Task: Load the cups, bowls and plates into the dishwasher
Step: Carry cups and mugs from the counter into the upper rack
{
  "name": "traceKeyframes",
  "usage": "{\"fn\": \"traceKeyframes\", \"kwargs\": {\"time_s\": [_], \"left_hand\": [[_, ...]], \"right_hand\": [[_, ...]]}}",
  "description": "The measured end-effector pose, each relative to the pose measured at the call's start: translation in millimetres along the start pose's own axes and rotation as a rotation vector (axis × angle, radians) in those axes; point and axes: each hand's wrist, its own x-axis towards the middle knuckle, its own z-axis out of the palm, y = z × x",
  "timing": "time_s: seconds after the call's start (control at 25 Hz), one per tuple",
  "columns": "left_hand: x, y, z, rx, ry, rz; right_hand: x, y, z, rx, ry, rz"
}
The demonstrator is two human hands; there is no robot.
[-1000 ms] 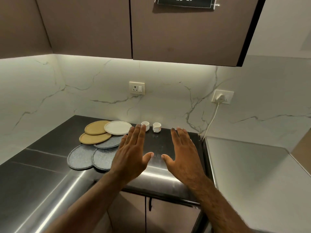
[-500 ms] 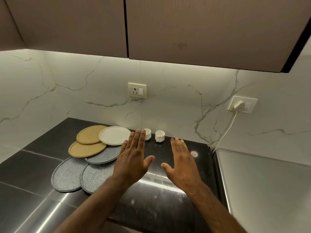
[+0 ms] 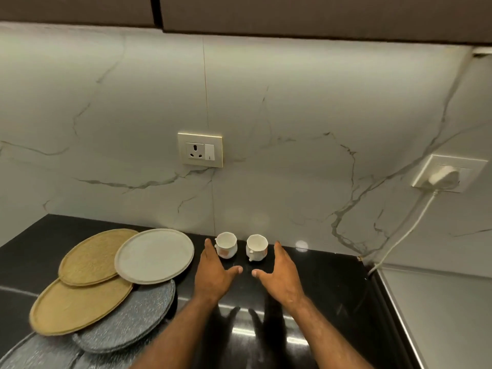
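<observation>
Two small white cups stand by the marble wall on the black counter (image 3: 332,278): the left cup (image 3: 226,245) and the right cup (image 3: 257,247). My left hand (image 3: 214,272) is held out flat with straight fingers, its fingertips just left of the left cup. My right hand (image 3: 282,276) is likewise flat, its fingertips just right of the right cup. Neither hand holds anything. To the left lie overlapping plates: a white plate (image 3: 155,255), two tan plates (image 3: 91,258) (image 3: 80,307), and grey speckled plates (image 3: 130,323).
A wall socket (image 3: 200,149) sits above the cups. A second socket with a white plug (image 3: 443,175) and its cord hangs at the right. A steel surface (image 3: 447,315) adjoins the counter on the right. Brown cabinets (image 3: 292,14) hang overhead.
The view has moved closer and tilted down. Both hands have reached forward toward the two cups and now flank them.
</observation>
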Motion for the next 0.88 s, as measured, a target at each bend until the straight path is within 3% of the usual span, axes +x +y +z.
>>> {"fn": "traceKeyframes", "kwargs": {"time_s": [0.12, 0.28, 0.56, 0.88], "left_hand": [[37, -12, 22, -0.115, -0.029, -0.165], [79, -24, 35, -0.175, -0.02, -0.247], [104, -32, 43, -0.17, -0.011, -0.111], [57, -8, 8, -0.185, 0.008, 0.023]], "right_hand": [[42, 18, 21, 0.111, 0.005, 0.179], [73, 30, 38, 0.191, 0.04, 0.206], [99, 33, 61, 0.255, 0.128, 0.14], [54, 23, 33, 0.314, 0.134, 0.011]]}}
